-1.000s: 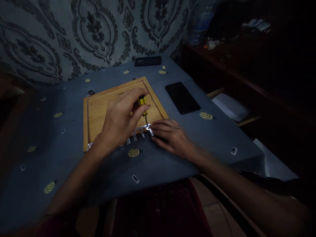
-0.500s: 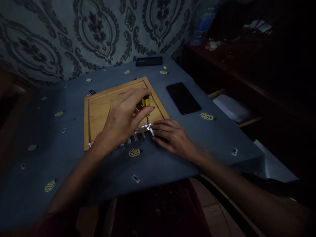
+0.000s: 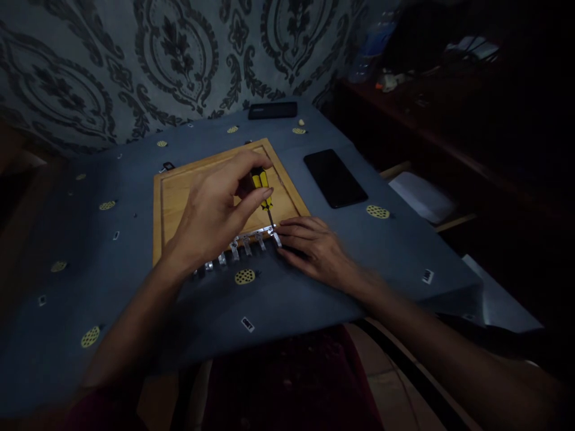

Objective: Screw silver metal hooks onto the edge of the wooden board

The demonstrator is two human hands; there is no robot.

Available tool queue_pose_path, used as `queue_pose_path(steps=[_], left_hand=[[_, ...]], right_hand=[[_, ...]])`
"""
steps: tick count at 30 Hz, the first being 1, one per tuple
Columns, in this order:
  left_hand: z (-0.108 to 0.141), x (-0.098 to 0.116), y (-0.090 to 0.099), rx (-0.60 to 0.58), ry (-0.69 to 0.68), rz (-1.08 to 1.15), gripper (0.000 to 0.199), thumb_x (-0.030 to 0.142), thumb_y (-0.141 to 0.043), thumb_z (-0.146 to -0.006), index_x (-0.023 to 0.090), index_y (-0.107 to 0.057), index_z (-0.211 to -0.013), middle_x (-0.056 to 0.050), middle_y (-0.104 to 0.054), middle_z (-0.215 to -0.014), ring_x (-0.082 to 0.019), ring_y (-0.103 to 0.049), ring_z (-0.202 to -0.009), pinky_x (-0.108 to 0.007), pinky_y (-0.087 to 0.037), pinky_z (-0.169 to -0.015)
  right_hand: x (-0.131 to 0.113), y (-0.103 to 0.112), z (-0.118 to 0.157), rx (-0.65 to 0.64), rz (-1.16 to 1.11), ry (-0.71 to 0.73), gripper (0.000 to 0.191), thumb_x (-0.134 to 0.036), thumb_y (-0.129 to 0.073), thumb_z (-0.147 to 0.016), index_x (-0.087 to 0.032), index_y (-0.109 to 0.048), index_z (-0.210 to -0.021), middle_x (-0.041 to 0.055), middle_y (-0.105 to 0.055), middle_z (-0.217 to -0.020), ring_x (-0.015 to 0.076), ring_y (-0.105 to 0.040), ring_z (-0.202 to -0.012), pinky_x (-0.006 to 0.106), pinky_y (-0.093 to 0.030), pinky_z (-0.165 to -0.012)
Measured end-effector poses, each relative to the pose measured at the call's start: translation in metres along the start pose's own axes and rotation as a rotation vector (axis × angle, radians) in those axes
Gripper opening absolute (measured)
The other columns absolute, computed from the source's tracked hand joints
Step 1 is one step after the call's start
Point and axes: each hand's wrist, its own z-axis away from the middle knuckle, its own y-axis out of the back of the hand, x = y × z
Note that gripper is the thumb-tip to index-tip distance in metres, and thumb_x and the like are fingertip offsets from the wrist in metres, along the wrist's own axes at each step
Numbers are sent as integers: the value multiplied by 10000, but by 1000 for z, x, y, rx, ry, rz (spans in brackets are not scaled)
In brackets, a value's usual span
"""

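The left hand (image 3: 213, 200) curls round a screwdriver (image 3: 262, 187), tip at the hook rail (image 3: 259, 233) edging the wooden board (image 3: 175, 203). The right hand (image 3: 314, 245) sits half open against the end hook (image 3: 277, 239), apparently steadying it

Since 0.5 s ago, the left hand (image 3: 213, 197) has shifted left, tipping the screwdriver (image 3: 262, 188) (nearly upright then) and uncovering more shiny hooks (image 3: 235, 249).

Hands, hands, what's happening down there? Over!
Left hand: grip on yellow screwdriver, tip at metal strip. Right hand: at strip's right end. Strip: along wooden board's near edge. Black phone: right of board, clear of hands.
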Motion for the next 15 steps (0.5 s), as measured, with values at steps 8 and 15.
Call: queue_pose_path(steps=[8,15], left_hand=[[0,0,-1,-6,-8,-67,187,230,-695,-954,215,-682,-1140,-18,-753,-1006,-165,-714,-826,-303,-613,-770],[0,-2,-6,-4,-26,-60,188,196,-698,-948,208,-682,-1135,-9,-746,-981,-164,-714,-825,-297,-609,-750]], right_hand=[[1,-1,1,17,15,16,197,-263,-623,-1029,-173,-775,-1117,83,-808,-1140,275,-699,-1154,460,-566,-965],[1,-1,1,-6,3,4,195,-267,-630,-1023,-192,-786,-1114,88,-806,-1160,285,-698,-1163,477,-566,-970]])
